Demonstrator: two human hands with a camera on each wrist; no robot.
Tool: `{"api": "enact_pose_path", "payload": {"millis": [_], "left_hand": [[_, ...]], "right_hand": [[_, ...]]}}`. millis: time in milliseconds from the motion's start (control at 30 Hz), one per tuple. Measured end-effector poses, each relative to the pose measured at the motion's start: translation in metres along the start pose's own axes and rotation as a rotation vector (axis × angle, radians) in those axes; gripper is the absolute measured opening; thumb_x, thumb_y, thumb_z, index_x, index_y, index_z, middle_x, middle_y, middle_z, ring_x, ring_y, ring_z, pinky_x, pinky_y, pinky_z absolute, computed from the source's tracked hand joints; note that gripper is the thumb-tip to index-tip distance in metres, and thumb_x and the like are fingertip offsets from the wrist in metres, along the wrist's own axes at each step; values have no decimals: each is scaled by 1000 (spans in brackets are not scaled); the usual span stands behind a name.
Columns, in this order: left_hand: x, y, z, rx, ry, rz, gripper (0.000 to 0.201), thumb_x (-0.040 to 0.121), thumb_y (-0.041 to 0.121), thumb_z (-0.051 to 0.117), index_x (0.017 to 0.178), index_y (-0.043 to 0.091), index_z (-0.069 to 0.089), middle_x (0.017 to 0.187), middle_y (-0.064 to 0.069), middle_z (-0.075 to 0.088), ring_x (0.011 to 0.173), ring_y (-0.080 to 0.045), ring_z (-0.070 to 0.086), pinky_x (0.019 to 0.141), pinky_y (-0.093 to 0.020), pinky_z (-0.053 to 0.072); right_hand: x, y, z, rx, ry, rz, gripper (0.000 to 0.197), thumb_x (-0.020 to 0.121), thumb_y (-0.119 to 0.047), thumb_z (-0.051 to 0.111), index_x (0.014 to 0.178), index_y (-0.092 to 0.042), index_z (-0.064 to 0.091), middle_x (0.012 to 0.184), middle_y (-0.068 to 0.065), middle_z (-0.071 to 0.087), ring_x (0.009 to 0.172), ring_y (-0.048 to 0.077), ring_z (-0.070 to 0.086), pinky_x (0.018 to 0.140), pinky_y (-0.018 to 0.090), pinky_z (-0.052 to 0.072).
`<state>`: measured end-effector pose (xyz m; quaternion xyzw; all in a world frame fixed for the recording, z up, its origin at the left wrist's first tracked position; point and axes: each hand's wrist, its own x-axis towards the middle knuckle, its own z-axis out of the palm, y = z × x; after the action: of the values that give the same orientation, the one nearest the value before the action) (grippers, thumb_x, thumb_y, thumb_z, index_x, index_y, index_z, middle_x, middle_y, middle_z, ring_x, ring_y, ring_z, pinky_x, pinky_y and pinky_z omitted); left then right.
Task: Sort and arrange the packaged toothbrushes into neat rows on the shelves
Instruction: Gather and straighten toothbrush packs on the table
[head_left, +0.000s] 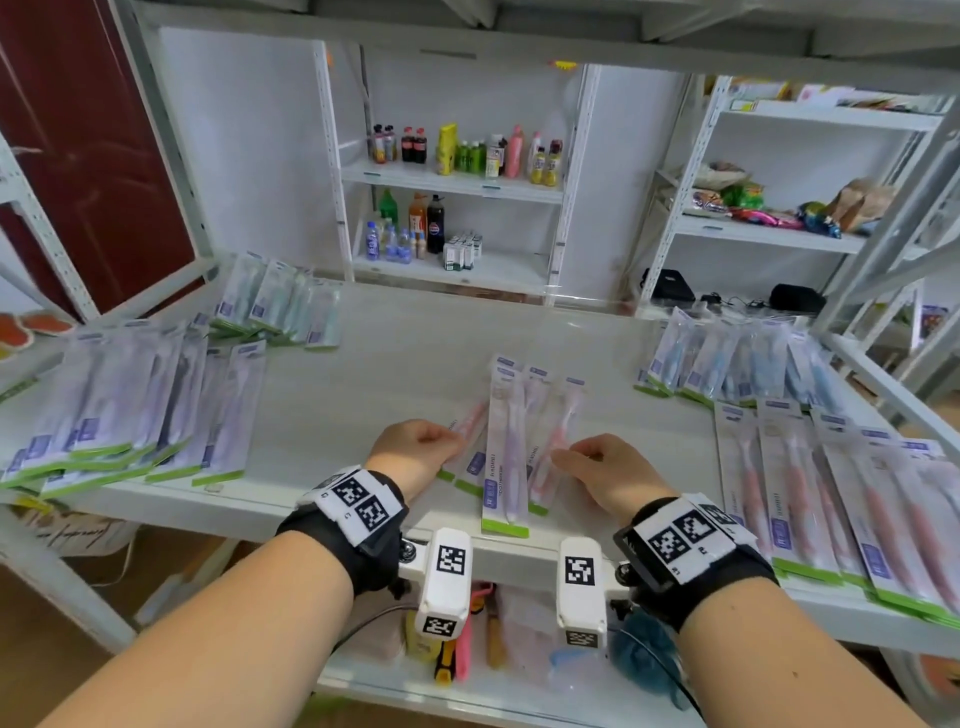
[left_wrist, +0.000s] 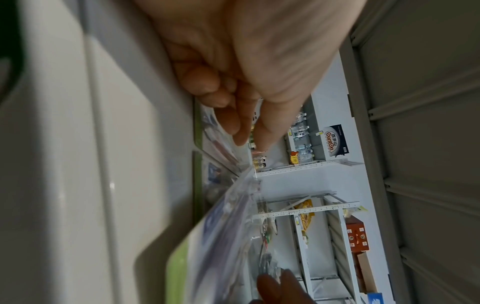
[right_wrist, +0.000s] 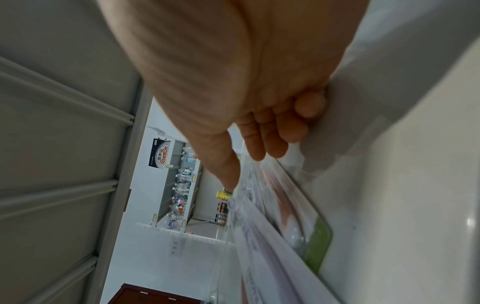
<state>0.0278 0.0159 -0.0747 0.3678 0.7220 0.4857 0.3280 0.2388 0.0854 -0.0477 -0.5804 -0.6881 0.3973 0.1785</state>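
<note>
The left hand's (head_left: 415, 446) fingers (left_wrist: 228, 115) curl, with the thumb, onto the left edge of a small fanned bunch of clear-fronted toothbrush packets with green bottom strips (head_left: 511, 447). The right hand's (head_left: 602, 467) fingers (right_wrist: 270, 135) curl onto the bunch's right edge, thumb on top, so both hands grip it from opposite sides. The bunch lies at the front middle of the white metal shelf (head_left: 395, 364), its lower ends overhanging the shelf's lip. Overlapping rows of purple-brush packets (head_left: 140, 410) lie on the left, pink-brush packets (head_left: 831, 493) on the right, blue-brush packets (head_left: 737, 364) at the back right and greenish packets (head_left: 280, 312) at the back left.
</note>
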Motion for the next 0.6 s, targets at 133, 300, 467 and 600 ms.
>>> {"api": "enact_pose_path", "payload": {"millis": [133,300,467,600], "left_hand": [[-9,6,9,72,-77,-21,28,73,44,73,82,17,71,83,2,73,84,-16,67,80,-30,52],[-13,19,21,381,-182,4,45,61,59,74,77,18,64,68,11,65,71,-10,64,60,-24,46],[-13,26,27,616,-231,26,83,59,59,73,120,4,57,33,13,47,33,2,45,43,-21,33],[-13,29,21,585,-266,-3,40,70,51,71,83,13,70,51,10,56,53,-4,57,51,-22,37]], "right_hand": [[-1,2,-2,9,-4,-17,31,85,-41,62,106,-19,58,101,2,62,93,18,58,77,29,44],[-2,3,0,-5,-4,-37,31,85,-41,63,106,-19,57,102,2,62,94,19,58,79,28,44],[-2,4,-1,-5,-7,-39,30,85,-41,63,105,-20,56,103,1,61,94,19,58,79,28,44],[-3,4,-2,-5,-7,-38,28,85,-41,63,104,-21,55,101,1,61,93,19,58,77,28,43]]}}
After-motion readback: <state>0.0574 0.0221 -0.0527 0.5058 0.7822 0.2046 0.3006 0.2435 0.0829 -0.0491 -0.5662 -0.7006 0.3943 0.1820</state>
